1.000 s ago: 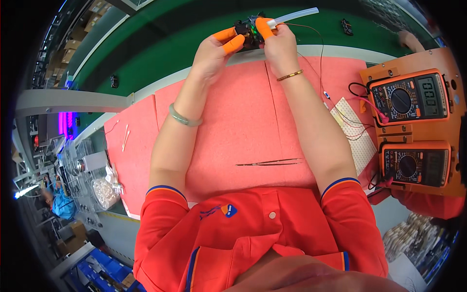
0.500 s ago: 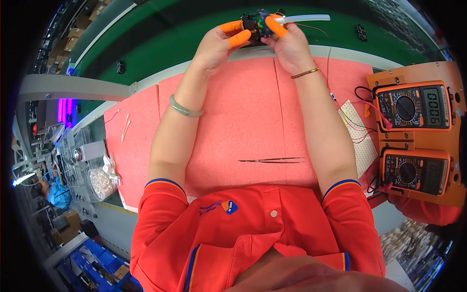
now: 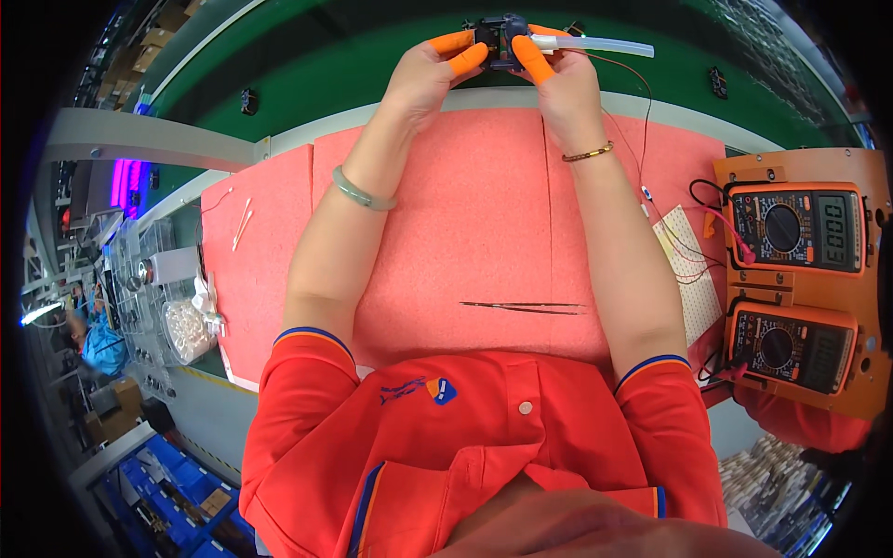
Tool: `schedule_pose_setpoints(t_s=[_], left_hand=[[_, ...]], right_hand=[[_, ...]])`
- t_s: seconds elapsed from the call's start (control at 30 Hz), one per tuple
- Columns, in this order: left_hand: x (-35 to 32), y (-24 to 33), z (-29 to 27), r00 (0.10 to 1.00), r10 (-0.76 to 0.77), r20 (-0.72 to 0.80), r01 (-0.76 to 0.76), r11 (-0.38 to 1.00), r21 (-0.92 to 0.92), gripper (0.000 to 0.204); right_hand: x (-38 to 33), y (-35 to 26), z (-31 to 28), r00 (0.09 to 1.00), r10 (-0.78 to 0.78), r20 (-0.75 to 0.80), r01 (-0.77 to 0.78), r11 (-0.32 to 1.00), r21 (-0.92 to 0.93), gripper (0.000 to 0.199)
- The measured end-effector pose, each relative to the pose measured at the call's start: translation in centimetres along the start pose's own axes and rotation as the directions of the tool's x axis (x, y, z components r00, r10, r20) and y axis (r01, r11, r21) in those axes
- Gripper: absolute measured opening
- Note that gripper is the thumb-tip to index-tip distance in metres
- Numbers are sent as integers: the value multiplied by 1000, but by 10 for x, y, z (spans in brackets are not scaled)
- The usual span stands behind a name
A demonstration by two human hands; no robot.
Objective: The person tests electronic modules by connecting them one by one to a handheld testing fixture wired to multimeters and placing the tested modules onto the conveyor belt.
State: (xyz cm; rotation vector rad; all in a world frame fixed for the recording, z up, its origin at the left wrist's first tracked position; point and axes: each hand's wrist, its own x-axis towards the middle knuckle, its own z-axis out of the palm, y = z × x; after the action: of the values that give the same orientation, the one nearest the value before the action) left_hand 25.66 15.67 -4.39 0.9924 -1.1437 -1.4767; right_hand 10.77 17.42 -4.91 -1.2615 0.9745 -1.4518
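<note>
Black device [image 3: 512, 39] is held over green surface [image 3: 344, 65] beyond pink matting [image 3: 456, 214].

Black device [image 3: 514, 30], twelve o'clock: partly hidden by orange-covered fingers [image 3: 468, 59]. Blue-clad person [image 3: 104, 349], nine o'clock: blurred. Red shirt [image 3: 577, 409], six o'clock: cut by lower edge.
</note>
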Motion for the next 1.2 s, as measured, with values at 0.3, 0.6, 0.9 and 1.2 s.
schedule_pose_setpoints(t_s=[0.3,0.6,0.9,1.2], left_hand=[[-1,-2,6,996,84,-18,-83,994,74,29],[-12,25,11,924,301,236,-272,951,-149,37],[-21,20,12,851,285,441,2,838,-545,47],[-2,12,24,982,53,180,20,923,-385,35]], right_hand=[[-2,13,8,994,-53,-92,55,998,23,23],[17,8,-30,980,92,-177,2,883,470,22],[14,14,-23,950,192,-245,-78,908,411,21],[21,19,-27,943,158,-292,-15,899,438,24]])
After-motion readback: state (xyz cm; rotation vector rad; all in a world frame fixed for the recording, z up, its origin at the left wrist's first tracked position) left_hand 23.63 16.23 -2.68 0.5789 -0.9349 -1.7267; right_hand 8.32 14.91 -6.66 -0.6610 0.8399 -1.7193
